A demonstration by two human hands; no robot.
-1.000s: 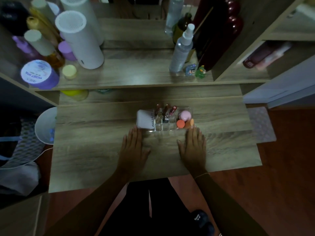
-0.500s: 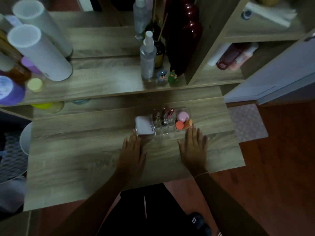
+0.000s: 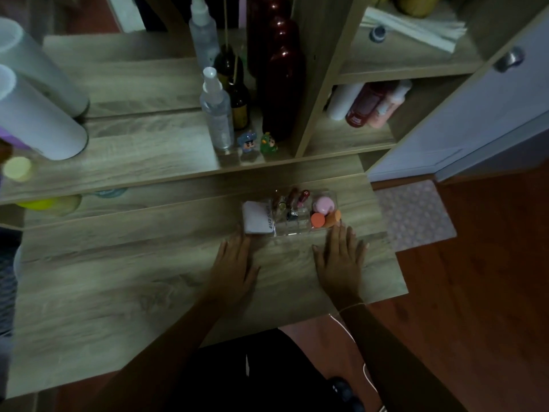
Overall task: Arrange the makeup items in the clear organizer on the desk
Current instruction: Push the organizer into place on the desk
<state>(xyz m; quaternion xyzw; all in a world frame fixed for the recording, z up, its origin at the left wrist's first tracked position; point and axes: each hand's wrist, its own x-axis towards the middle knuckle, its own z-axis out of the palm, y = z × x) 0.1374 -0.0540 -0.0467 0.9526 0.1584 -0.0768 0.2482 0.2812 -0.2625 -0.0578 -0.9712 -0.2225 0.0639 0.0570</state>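
The clear organizer (image 3: 300, 230) stands on the wooden desk (image 3: 118, 278) toward its far right. At its left end sits a white compact case (image 3: 256, 217). Lipsticks (image 3: 292, 199) stand in the middle slots. A pink sponge (image 3: 323, 204) and orange sponges (image 3: 318, 220) fill the right end. My left hand (image 3: 236, 264) lies flat on the desk just in front of the white case, fingers spread, holding nothing. Flat and empty too, my right hand (image 3: 341, 260) has its fingertips beside the organizer's front right corner.
A raised shelf (image 3: 133, 156) behind the desk carries a clear spray bottle (image 3: 216, 111), dark bottles, two small figurines (image 3: 258, 142) and white cylinders (image 3: 35, 114). Side shelves on the right hold more bottles (image 3: 368, 104). A patterned mat (image 3: 416, 212) lies on the floor at right.
The view has swung right, so the desk and organizer sit further left in frame. Both hands stay flat on the desk in front of the organizer.
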